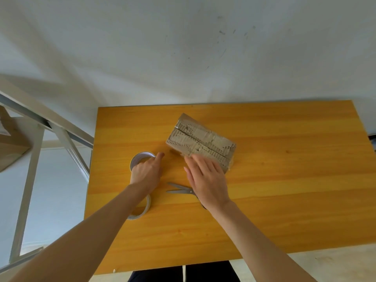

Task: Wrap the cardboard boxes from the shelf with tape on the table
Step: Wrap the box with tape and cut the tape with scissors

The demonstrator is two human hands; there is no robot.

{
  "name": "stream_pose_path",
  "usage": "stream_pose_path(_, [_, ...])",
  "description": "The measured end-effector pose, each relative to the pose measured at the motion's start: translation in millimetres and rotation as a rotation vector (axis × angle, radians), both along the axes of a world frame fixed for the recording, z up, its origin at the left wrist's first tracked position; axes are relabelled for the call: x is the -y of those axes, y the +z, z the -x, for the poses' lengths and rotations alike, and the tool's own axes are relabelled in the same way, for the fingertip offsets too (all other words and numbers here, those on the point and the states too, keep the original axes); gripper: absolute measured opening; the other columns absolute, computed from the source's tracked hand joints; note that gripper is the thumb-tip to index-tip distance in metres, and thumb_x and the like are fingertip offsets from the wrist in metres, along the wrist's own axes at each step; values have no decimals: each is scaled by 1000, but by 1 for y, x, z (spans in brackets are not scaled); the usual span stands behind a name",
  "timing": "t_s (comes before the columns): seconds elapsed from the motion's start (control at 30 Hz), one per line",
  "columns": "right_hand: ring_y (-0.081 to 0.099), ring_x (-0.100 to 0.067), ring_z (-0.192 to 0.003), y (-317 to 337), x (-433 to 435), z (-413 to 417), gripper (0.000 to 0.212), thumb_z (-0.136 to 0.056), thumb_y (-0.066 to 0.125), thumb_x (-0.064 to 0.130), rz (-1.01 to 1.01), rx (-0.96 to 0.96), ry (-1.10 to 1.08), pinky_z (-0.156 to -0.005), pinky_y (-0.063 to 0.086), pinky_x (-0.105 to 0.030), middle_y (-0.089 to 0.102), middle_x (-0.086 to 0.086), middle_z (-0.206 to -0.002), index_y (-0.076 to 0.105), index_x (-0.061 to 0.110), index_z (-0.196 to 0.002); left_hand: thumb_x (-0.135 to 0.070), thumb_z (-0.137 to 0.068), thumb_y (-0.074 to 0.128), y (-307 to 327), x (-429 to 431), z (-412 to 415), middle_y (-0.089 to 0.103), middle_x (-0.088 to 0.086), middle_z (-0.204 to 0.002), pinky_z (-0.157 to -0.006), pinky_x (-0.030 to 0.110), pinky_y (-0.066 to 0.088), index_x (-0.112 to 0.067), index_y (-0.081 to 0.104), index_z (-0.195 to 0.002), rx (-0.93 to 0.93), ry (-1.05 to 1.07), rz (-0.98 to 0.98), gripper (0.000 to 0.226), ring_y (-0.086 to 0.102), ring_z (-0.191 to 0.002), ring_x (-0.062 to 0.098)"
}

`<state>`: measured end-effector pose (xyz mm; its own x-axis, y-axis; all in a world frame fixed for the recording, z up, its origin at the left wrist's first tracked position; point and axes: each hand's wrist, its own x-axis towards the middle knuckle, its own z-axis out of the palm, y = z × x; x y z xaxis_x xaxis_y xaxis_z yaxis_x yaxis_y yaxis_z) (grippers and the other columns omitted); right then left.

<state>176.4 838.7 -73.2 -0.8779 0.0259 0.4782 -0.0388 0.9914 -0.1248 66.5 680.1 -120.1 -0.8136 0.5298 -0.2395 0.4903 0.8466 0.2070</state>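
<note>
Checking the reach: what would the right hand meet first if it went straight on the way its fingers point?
The cardboard box; fingertips of the right hand overlap its near edge in the picture, though contact is unclear.

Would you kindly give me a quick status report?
Left hand open over far tape roll. Right hand flat on cardboard box, on table. Scissors partly under right wrist; second roll under left forearm.

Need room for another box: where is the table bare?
The table's right half beyond the cardboard box is bare, also the near strip below the scissors. Left-centre is crowded: far tape roll, near tape roll, left hand, right hand.
</note>
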Motion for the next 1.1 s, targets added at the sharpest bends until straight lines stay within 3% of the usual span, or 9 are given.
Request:
stream_pose_path(0.13, [50,-25,-127,1,-1,34,45,-97,50,33,46,143,-151,-105,40,-37,54,-14,-136,56,3,-129,-25,-95,47,-3,2,-3,63,0,-118,-72,38,51,-23,43,-132,62,10,52,38,62,-99,27])
stream_pose_path(0.3, [42,-28,-134,-17,-1,47,65,-89,61,39,28,297,-221,-110,32,-38,43,-18,-145,45,-1,-138,-25,-93,51,-3,7,-4,62,-1,-120,-74,39,51,-21,48,-127,122,14,0,34,62,-101,28])
stream_pose_path(0.53, [42,-27,-134,-26,-12,43,67,-84,67,33,29,247,-106,-109,38,-40,44,-16,-144,45,-1,-138,-28,-93,52,-3,9,-8,61,-4,-121,-72,35,47,-21,51,-126,142,-3,4,34,61,-100,24])
stream_pose_path(0.7, [34,-21,-139,-21,-36,35,62,-97,40,46,42,283,73,-114,30,-36,38,-10,-149,40,4,-143,-50,-90,50,3,3,-11,58,-3,-124,-67,31,43,-27,38,-138,108,-24,63,54,62,-99,23])
stream_pose_path(0.77, [37,-20,-137,-21,-42,35,56,-98,38,41,17,266,113,-111,35,-36,41,-10,-147,44,5,-141,-57,-91,43,10,0,-15,58,-2,-124,-62,28,39,-29,29,-145,62,-4,122,62,63,-98,23])
stream_pose_path(0.83, [42,-21,-134,-24,-48,35,54,-97,40,38,-33,249,163,-107,41,-37,45,-11,-145,48,4,-138,-52,-95,37,16,-2,-15,60,1,-118,-58,28,37,-24,31,-144,2,38,127,57,63,-95,23])
stream_pose_path(0.97, [42,-23,-134,-20,-54,33,57,-96,42,40,-24,245,222,-107,41,-39,44,-13,-145,47,3,-138,-24,-97,38,27,-1,-10,59,9,-98,-51,33,43,-9,54,-112,-246,57,-281,27,60,-84,31])
stream_pose_path(1.03, [36,-22,-138,-12,-49,34,60,-97,41,45,11,269,155,-114,31,-37,39,-12,-148,44,3,-140,-18,-95,38,32,-11,-10,59,15,-109,-72,41,48,-7,53,-113,-369,-36,-446,26,56,-95,32])
stream_pose_path(1.1, [26,-19,-143,-3,-41,38,61,-100,33,47,40,328,63,-118,21,-36,31,-9,-153,36,6,-145,-22,-98,36,44,-31,-8,48,16,-137,-101,40,36,-5,47,-129,-333,-129,-475,37,44,-125,29])
